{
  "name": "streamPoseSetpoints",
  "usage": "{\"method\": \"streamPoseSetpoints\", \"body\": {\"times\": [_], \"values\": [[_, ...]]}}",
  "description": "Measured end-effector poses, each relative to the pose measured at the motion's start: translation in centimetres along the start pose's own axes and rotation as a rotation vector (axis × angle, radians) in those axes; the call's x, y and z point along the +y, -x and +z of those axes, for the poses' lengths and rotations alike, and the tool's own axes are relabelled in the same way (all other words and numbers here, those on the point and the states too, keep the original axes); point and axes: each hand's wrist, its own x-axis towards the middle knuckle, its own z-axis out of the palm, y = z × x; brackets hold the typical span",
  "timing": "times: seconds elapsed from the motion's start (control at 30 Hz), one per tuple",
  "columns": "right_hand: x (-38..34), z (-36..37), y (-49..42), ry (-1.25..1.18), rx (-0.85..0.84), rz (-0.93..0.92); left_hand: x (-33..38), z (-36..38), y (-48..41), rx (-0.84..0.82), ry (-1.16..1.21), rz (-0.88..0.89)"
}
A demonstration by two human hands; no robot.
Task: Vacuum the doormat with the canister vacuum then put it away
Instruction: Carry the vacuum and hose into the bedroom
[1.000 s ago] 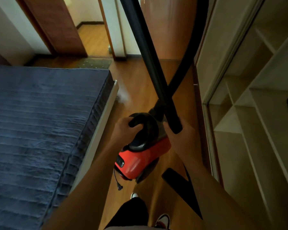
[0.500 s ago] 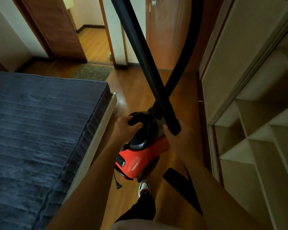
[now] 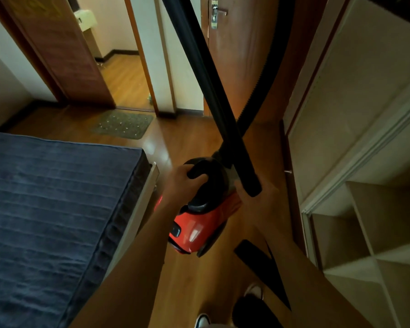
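I carry a red and black canister vacuum above the wooden floor. My left hand grips its black top handle. My right hand holds the lower end of the black wand, which rises steeply to the top edge. The ribbed black hose crosses behind the wand. A black nozzle piece shows below my right forearm. The dark speckled doormat lies on the floor ahead, before an open doorway.
A bed with a blue quilted mattress fills the left side. An open wardrobe with pale shelves lines the right. A closed wooden door stands ahead. My shoes are on the floor strip between bed and wardrobe.
I have walked forward along the bed toward the doorway; the doormat is nearer and fully visible. Both hands keep the same hold on the vacuum and wand.
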Motion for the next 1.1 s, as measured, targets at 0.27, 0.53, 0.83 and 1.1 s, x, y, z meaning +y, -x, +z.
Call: {"method": "streamPoseSetpoints", "body": {"times": [0.27,0.53,0.83,1.1], "values": [[4.9,0.1,-14.4,0.025,-0.045,-0.079,1.0,5.7,-13.1,0.026,-0.021,-0.076],[8.0,-2.9,-31.6,0.026,-0.117,-0.082,3.0,11.2,-26.9,0.144,0.009,-0.186],[8.9,-0.9,-44.5,-0.038,-0.227,-0.143,4.7,12.6,-36.6,0.313,0.001,-0.263],[9.8,4.4,-53.0,-0.006,-0.322,-0.115,1.4,11.6,-45.0,0.399,0.047,-0.336]]}}
